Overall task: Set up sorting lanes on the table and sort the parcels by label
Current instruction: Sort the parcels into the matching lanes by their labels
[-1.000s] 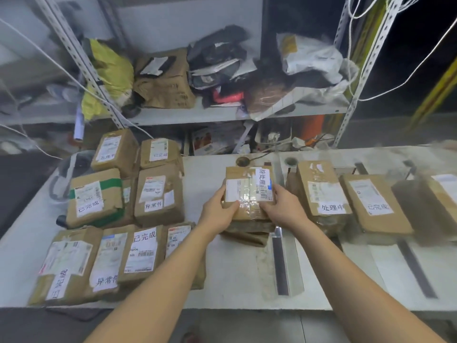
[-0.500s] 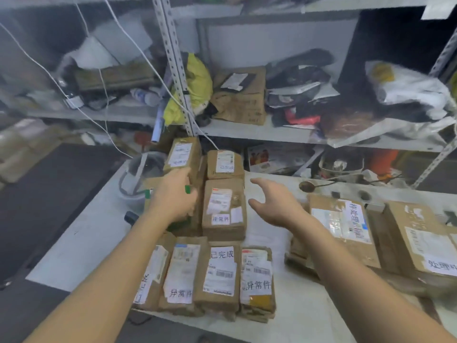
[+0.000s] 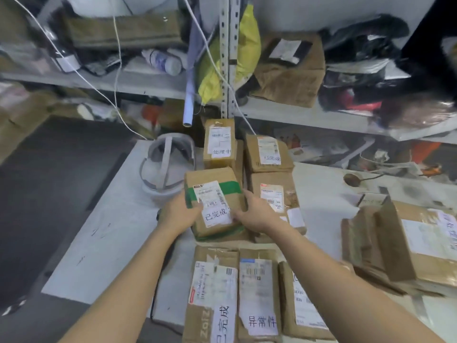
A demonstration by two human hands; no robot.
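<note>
Grip: left hand point(image 3: 179, 215) and right hand point(image 3: 257, 214) both clasp the green-taped parcel point(image 3: 212, 191), one at each side edge. The right thumb lies on the top face beside the label.
Grip state: both hands grasping, fingers curled over the edges.
Parcel position: middle of the parcel cluster on the left part of the table point(image 3: 111, 231). It sits on or just above another brown box; cannot tell whether it is lifted clear.
Parcel marking: white slip point(image 3: 217, 215) reads 已完成; a green tape band crosses the top.
Right neighbour: brown parcel point(image 3: 274, 191), just beside the right hand.
Far neighbours: parcel marked 处理中 point(image 3: 218, 144), and to its right a second 已完成 parcel point(image 3: 268, 151).
Near row: 已完成 box point(image 3: 212, 293), 异常件 box point(image 3: 259, 293), and a third box point(image 3: 304, 300), side by side and touching.
Right side: separate stack point(image 3: 420, 243), well apart from the cluster.
Far left: white helmet-like object point(image 3: 165, 169), near the table edge.
Background: cluttered metal shelf point(image 3: 309, 115) with a yellow bag point(image 3: 247, 45).
</note>
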